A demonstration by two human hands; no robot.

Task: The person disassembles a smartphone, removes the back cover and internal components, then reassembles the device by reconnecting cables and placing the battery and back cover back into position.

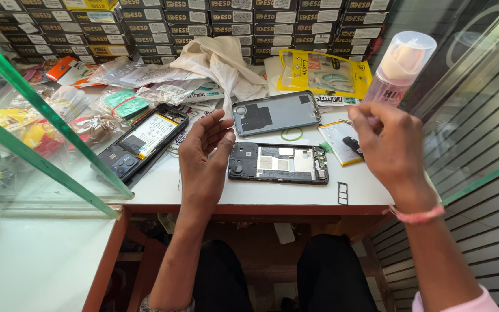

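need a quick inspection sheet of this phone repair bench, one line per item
surface: white table.
job's things: opened phone body; grey back cover behind it; battery; sim tray at the edge.
clutter: second phone, white cloth, yellow packet, spray bottle.
grippers: left hand open, empty; right hand fingers pinched, contents unclear.
cables: nothing seen.
surroundings: stacked boxes, glass case.

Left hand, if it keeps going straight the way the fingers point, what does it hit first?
The left hand is open, fingers aimed up and slightly right, away from the body. First in that line is probably the grey back cover, near its left edge, then the white cloth. Height above the table is unclear.
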